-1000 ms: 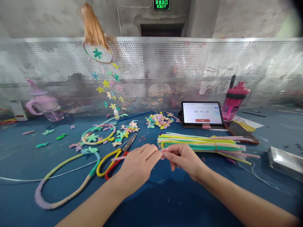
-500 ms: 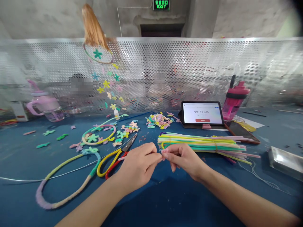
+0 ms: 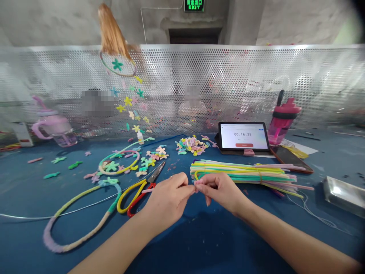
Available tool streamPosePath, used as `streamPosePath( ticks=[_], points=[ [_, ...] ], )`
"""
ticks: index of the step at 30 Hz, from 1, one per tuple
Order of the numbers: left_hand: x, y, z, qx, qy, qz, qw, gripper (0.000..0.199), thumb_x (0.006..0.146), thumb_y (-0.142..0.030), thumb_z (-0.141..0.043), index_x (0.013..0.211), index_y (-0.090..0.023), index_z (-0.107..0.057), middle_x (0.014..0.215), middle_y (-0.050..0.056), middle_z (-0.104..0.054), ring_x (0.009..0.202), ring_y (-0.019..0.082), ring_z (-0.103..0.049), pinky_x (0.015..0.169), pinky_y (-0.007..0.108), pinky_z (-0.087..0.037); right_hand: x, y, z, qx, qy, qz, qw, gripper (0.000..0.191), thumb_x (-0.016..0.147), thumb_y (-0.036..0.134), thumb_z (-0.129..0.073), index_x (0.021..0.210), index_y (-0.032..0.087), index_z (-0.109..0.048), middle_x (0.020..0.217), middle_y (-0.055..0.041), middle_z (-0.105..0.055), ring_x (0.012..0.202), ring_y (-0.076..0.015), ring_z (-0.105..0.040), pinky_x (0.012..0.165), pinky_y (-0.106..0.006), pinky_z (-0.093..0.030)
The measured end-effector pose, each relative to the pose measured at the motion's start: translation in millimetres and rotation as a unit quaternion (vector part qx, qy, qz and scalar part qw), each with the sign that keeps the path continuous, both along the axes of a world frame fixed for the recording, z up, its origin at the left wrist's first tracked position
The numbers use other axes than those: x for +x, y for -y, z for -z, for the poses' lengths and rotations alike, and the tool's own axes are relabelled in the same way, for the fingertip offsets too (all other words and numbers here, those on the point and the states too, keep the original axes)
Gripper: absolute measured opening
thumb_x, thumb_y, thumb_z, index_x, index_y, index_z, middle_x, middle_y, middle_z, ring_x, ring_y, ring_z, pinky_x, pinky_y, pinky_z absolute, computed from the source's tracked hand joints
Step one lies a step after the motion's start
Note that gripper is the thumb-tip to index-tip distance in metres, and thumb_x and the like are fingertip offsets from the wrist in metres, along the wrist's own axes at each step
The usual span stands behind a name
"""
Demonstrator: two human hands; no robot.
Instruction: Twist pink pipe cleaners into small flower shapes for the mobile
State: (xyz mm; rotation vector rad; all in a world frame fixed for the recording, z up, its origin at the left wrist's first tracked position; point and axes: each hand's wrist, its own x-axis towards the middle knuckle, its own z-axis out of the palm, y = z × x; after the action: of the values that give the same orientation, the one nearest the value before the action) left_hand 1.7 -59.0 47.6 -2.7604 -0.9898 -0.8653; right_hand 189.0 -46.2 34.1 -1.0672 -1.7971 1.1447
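My left hand is closed around a pink pipe cleaner, whose end sticks out on its left side. The fingertips of my right hand are pinched and meet those of my left hand; what they pinch is mostly hidden. Behind my right hand lies a bundle of coloured pipe cleaners. Scissors with yellow and red handles rest just left of my left hand. A fuzzy multicoloured ring lies at the left front, with a smaller ring behind it.
Small fuzzy flowers form a pile at the centre back. A tablet shows a timer beside a pink bottle. A lilac cup stands at the left, a clear box at the right. A hanging ornament dangles ahead.
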Motion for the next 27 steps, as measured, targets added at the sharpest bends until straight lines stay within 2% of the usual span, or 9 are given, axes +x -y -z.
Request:
streamPosePath(
  ticks=[2,8,14,22,27],
  points=[
    [0.4,-0.4,0.1,-0.001,-0.005,-0.008,1.000,0.026,0.090,-0.017,-0.041,0.083,-0.014,-0.066,0.072,0.003,-0.048,0.062,0.012,-0.047,0.055,0.023,-0.037,0.0,-0.3,0.4,0.007,0.005,-0.002,1.000,0.020,0.080,0.030,-0.058,0.067,0.015,-0.059,0.045,0.0027,-0.056,0.041,-0.0088,-0.047,0.046,-0.019,-0.032],
    [-0.3,-2.1,-0.1,-0.012,-0.010,-0.013,1.000,0.028,0.091,-0.018,-0.039,0.109,-0.015,-0.060,0.076,0.003,-0.051,0.063,0.013,-0.049,0.056,0.024,-0.041,-1.0,1.5,-0.2,0.017,0.018,-0.006,1.000,0.023,0.083,0.034,-0.053,0.069,0.016,-0.058,0.050,0.0006,-0.060,0.045,-0.0097,-0.047,0.047,-0.020,-0.033],
    [0.2,-2.8,-0.7,-0.005,-0.023,-0.013,1.000,0.026,0.088,-0.012,-0.038,0.091,-0.015,-0.064,0.074,0.003,-0.050,0.061,0.013,-0.048,0.054,0.023,-0.038,0.5,-0.5,0.3,0.046,0.026,-0.027,0.998,0.026,0.085,0.037,-0.053,0.076,0.015,-0.065,0.075,-0.0048,-0.067,0.060,-0.0121,-0.053,0.056,-0.022,-0.041],
    [1.4,1.2,-5.7,-0.032,-0.050,-0.010,0.998,0.026,0.085,-0.009,-0.039,0.085,-0.016,-0.063,0.076,0.003,-0.049,0.066,0.014,-0.049,0.056,0.023,-0.038,2.7,0.2,-0.3,0.086,0.083,-0.036,0.992,0.037,0.089,0.037,-0.045,0.068,0.014,-0.064,0.066,-0.0037,-0.063,0.054,-0.0111,-0.049,0.052,-0.021,-0.037],
    [1.3,1.7,-6.7,-0.025,-0.050,-0.004,0.998,0.025,0.084,-0.008,-0.039,0.082,-0.016,-0.063,0.073,0.002,-0.047,0.064,0.014,-0.047,0.054,0.023,-0.035,3.5,-1.5,-0.1,0.081,0.072,-0.057,0.992,0.033,0.089,0.036,-0.045,0.068,0.016,-0.061,0.065,-0.0028,-0.063,0.059,-0.0123,-0.055,0.054,-0.021,-0.040]
  ],
)
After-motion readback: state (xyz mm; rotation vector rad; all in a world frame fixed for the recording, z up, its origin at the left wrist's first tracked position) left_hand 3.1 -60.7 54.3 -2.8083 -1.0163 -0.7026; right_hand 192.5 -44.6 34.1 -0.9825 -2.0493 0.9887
